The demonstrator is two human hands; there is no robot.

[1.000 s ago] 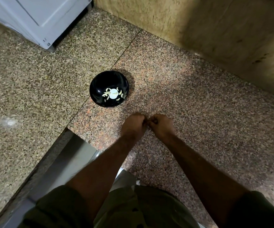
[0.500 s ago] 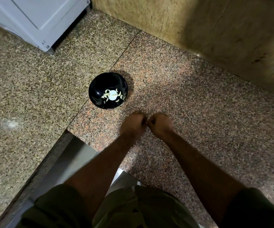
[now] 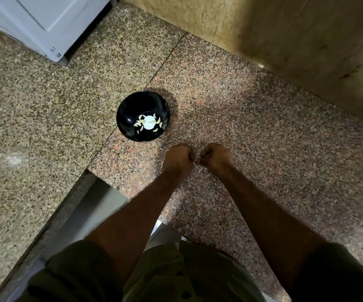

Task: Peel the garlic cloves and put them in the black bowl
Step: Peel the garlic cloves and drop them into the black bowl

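Between both fists, just above the counter: tiny pale sliver, likely a garlic clove (image 3: 196, 161), mostly hidden by knuckles, too small to tell peeled from unpeeled. Left hand (image 3: 178, 159) curled tight, back turned up, thumb side pinching the sliver. Right hand (image 3: 217, 157) curled likewise, fingertips meeting the left at the same spot, pinching from the other side. 2 bare forearms angled inward from the lower edge, forming a V; short olive sleeves at both elbows.

Up and left of the hands, near but apart: 1 black bowl (image 3: 130, 110), round, glossy, deep, standing upright on the counter. Inside it: peeled cloves (image 3: 141, 122), pale cream crescents, roughly 10, scattered round 1 bright white disc (image 3: 149, 122) at the bottom; cannot tell whether reflection or object.

Beneath everything: granite countertop (image 3: 263, 149), speckled, polished, pinkish under the hands and greyer to the left, with 1 thin seam running diagonally past the bowl. Notched front corner over a steel surface (image 3: 102, 203) below. Far left corner: 1 white appliance (image 3: 45, 20), flat panelled. Behind, to the right: tan stone wall (image 3: 285, 40), mottled and stained.
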